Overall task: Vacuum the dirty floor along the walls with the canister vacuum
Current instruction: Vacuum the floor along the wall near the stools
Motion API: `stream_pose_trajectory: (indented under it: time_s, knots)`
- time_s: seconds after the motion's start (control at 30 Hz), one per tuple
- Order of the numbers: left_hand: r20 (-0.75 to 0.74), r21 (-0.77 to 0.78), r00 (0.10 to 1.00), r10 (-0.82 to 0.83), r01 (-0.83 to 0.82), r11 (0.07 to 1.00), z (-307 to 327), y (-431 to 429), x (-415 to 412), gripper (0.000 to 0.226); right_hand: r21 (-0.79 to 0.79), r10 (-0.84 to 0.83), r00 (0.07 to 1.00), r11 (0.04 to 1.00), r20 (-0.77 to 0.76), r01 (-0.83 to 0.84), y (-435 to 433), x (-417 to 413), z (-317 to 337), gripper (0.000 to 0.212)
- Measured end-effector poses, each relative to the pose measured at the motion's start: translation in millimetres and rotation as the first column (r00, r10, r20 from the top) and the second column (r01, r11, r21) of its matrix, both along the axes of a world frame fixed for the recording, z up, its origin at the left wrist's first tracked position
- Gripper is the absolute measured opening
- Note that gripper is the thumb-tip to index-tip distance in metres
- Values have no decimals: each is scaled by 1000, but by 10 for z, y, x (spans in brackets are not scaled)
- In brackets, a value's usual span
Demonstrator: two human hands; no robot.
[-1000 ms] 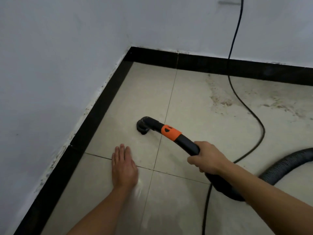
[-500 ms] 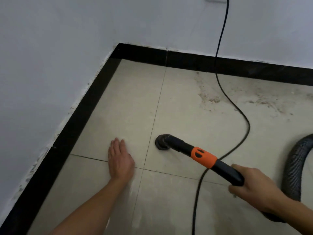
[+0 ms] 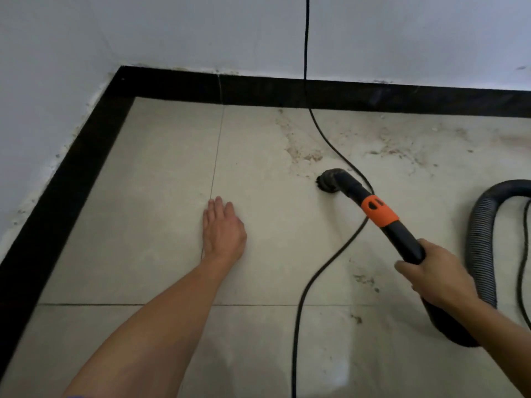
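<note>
My right hand (image 3: pixel 434 275) grips the black vacuum wand (image 3: pixel 402 239), which carries an orange collar (image 3: pixel 379 211). Its small round nozzle (image 3: pixel 327 180) sits on the beige tile floor (image 3: pixel 161 173), right at the edge of a patch of brownish dirt (image 3: pixel 301 153). More dirt (image 3: pixel 402 147) runs along the back wall to the right. My left hand (image 3: pixel 222 228) rests flat on the tile, fingers straight, left of the nozzle. The ribbed grey hose (image 3: pixel 482 254) loops off to the right.
A black power cord (image 3: pixel 330 262) hangs down the back wall, passes under the wand and trails toward me. Black skirting (image 3: pixel 71 173) lines the left and back walls, meeting in a corner at the upper left. Small crumbs (image 3: pixel 365 280) lie near my right hand.
The nozzle has moved right from beside the left wall to the dirt patch near the back wall. The view has swung right with it. My left hand stays flat on the floor.
</note>
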State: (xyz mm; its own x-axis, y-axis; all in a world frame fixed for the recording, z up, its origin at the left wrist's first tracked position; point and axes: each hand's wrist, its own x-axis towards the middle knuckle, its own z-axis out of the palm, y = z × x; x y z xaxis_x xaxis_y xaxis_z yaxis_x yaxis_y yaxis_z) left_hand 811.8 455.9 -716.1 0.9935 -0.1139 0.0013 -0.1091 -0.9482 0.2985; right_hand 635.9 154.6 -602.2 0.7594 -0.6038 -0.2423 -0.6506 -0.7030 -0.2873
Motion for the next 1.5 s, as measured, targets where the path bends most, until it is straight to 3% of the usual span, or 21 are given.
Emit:
stream_pose_trajectory:
  time_s: [0.1, 0.17, 0.23, 0.37, 0.6, 0.73, 0.97, 1.07, 1.2, 1.37, 1.5]
  knots:
    - [-2, 22, 1000, -5, 5, 1000, -34, -78, 164, 48, 231, -48, 998, 972, 45, 36, -2, 208, 66, 15]
    - [13, 39, 1000, -3, 2, 999, -57, -114, 289, 48, 301, 10, 999, 953, 31, -19, 51, 242, 71, 13]
    - [25, 42, 1000, 1, -2, 999, -85, -172, 427, 47, 337, 39, 999, 941, 13, -42, 79, 244, 63, 13]
    - [37, 26, 999, 11, -12, 1000, -125, -339, 760, 45, 393, -121, 991, 915, 56, 90, -2, 271, -16, 15]
    - [37, 16, 996, 84, -84, 996, -181, -684, 1247, 47, 486, -208, 978, 858, 34, 166, -97, 470, -14, 13]
    - [72, 5, 991, 110, -111, 994, -291, -741, 1180, 47, 562, -143, 989, 816, -30, 135, -6, 543, 9, 12]
    - [30, 27, 993, 115, -116, 993, -317, -797, 1249, 47, 522, -222, 974, 825, -49, 214, -41, 755, 92, 12]
    - [16, 32, 993, 113, -113, 993, -323, -767, 1233, 47, 504, -157, 985, 847, -68, 170, 93, 805, 96, 16]
    - [4, 35, 995, 100, -100, 994, -303, -787, 1258, 46, 376, -51, 978, 918, -200, 125, 264, 690, 146, 28]
    - [-4, 32, 994, 110, -110, 993, -280, -803, 1257, 52, 346, -227, 972, 908, -68, 236, 126, 1091, 151, 19]
    - [8, 30, 995, 101, -101, 994, -271, -812, 1275, 54, 392, -217, 973, 891, -77, 229, 192, 1208, 124, 18]
